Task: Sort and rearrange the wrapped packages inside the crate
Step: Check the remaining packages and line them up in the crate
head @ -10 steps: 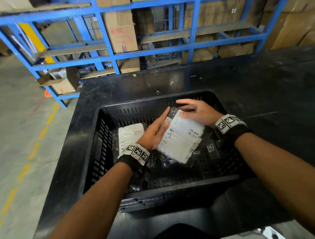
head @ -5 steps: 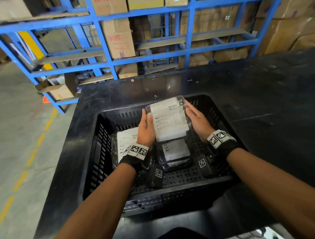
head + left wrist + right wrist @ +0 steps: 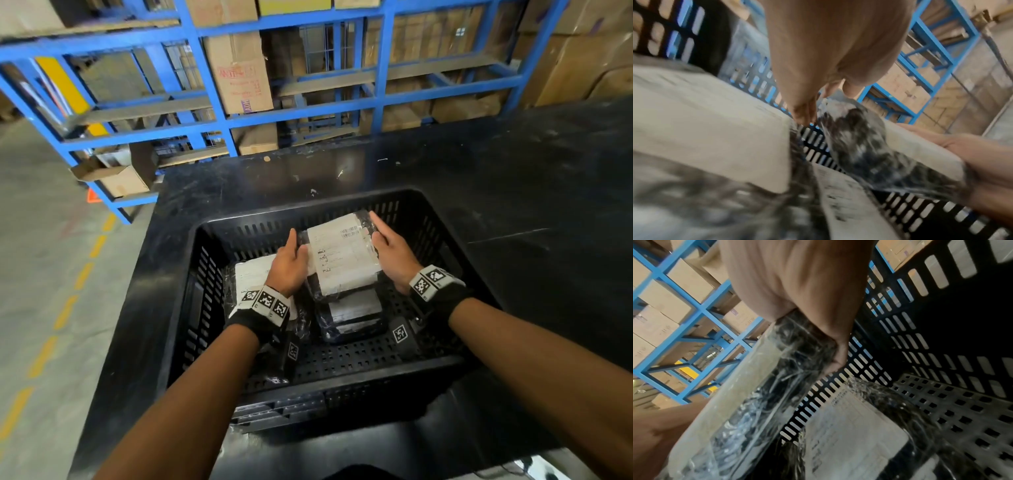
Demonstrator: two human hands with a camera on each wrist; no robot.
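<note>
Black desk carries a crate of wrapped packages. Left hand and right hand grip one package by its sides.

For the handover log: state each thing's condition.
top package: lifted, tilted, gripped at both edges
middle package: lying flat beneath it
left package: lying flat on crate floor
crate: on table
left hand: grips top package's left edge
right hand: grips its right edge

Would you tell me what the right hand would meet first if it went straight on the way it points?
Probably the crate's slotted far wall: the right hand, gripping the wrapped package by its edge, points at it with nothing visible between, though depth is unclear.
</note>
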